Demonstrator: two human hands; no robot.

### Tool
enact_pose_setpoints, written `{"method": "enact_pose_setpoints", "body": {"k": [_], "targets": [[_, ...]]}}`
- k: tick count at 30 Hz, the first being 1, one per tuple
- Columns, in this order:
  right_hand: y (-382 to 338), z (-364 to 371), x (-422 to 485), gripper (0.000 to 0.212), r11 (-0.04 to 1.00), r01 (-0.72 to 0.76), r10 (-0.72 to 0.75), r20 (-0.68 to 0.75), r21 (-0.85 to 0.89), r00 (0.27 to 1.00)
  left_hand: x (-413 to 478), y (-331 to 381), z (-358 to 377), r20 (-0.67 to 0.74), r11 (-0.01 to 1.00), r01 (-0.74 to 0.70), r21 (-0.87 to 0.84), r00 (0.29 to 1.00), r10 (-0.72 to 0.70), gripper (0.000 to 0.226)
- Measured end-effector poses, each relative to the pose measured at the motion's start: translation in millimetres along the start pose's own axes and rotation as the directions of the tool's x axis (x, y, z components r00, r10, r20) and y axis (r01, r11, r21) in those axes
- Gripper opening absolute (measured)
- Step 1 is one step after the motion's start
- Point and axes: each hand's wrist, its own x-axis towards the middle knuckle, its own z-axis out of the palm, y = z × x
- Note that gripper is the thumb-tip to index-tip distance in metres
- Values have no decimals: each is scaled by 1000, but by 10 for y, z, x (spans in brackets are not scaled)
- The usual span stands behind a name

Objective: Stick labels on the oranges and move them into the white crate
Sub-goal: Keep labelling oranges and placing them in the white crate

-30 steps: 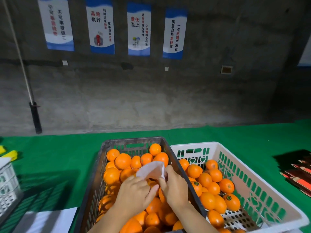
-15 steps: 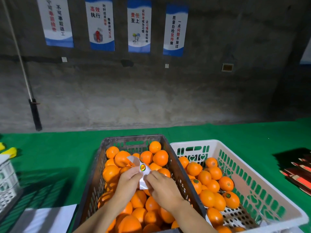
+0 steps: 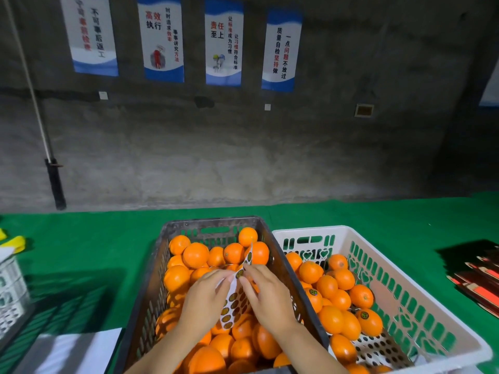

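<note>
A dark grey crate (image 3: 151,279) in front of me is piled with unlabelled oranges (image 3: 195,255). To its right stands the white crate (image 3: 421,300), holding several oranges (image 3: 333,318), some with round dark labels. Over the dark crate both hands hold a white label sheet (image 3: 233,303) covered with round stickers. My left hand (image 3: 204,300) grips the sheet from the left. My right hand (image 3: 266,292) pinches a label at the sheet's upper part with thumb and forefinger.
The crates sit on a green cloth-covered table (image 3: 94,247). A white paper (image 3: 70,352) lies at the near left, beside another white crate (image 3: 10,287) at the left edge. Dark red-striped packs (image 3: 478,276) lie at the right. A concrete wall with posters is behind.
The label sheet has been turned and unfolded, so its sticker side now faces me. Both hands shifted slightly right and my right fingers now pinch near the sheet's top.
</note>
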Motion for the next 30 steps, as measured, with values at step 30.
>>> {"method": "enact_pose_setpoints", "body": {"k": [30], "targets": [[-31,18,-31,38,992,-4,-21,205,123,979,16,-45,7,118,999,39,-31,992,-35,37]]}}
